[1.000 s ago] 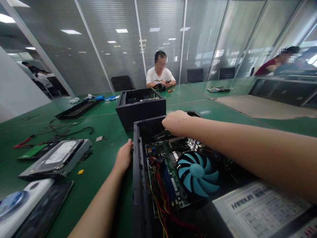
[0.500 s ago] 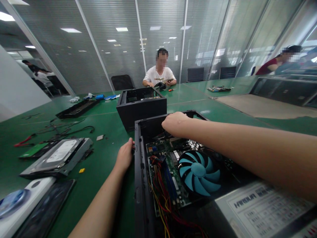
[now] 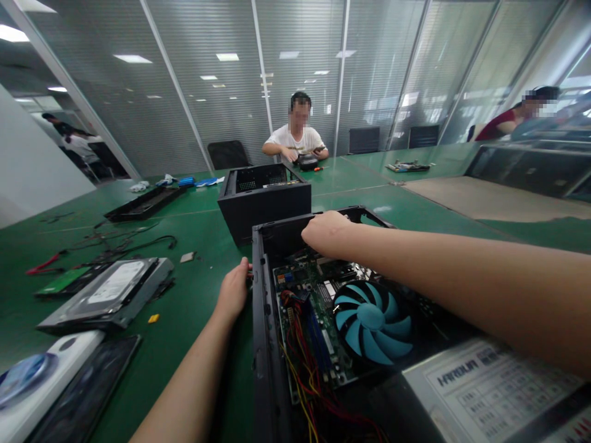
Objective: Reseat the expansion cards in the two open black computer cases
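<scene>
An open black computer case [image 3: 264, 320] lies in front of me on the green table [image 3: 184, 295]. Inside it I see a motherboard [image 3: 305, 295], a blue cooler fan [image 3: 372, 323], red and yellow wires [image 3: 300, 375] and a power supply with a white label [image 3: 484, 387]. My left hand [image 3: 233, 289] rests against the case's left outer wall, fingers curled. My right hand [image 3: 325, 232] reaches over the far end of the case; its fingers dip inside and are hidden.
A second empty black case [image 3: 263, 197] stands just beyond. Left of me lie a hard drive in a bracket [image 3: 108, 295], a white optical drive [image 3: 37, 381], loose cables [image 3: 111, 246] and a black panel [image 3: 143, 203]. A person [image 3: 298, 138] sits at the far side.
My hands hold nearly the same places; the view shifted slightly. The seated person across the table moved their hands over a dark object.
</scene>
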A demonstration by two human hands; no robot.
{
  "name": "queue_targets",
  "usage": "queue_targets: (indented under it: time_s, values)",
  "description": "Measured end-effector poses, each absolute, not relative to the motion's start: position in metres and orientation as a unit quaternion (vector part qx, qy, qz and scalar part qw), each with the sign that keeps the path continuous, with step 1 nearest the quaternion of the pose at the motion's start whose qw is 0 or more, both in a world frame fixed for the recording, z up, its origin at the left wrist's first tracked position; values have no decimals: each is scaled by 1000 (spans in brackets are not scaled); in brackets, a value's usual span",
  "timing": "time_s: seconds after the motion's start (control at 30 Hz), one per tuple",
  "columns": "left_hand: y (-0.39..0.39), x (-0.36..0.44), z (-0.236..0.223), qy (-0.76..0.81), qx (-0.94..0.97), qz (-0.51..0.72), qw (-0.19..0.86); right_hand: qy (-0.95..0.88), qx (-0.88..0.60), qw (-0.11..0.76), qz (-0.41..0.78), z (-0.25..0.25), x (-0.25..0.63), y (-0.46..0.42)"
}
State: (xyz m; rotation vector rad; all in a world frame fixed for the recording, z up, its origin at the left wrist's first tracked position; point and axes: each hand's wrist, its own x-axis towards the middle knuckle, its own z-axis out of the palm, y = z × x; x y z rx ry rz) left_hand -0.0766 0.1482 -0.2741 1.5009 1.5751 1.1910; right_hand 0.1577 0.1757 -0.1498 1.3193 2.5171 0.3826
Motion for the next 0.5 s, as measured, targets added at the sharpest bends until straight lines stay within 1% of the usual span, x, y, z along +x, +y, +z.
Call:
queue_targets:
  time_s: [0.5]
  values:
    - [148, -76, -274, 614, 574, 443, 313, 871, 457, 138, 118, -158, 158, 181]
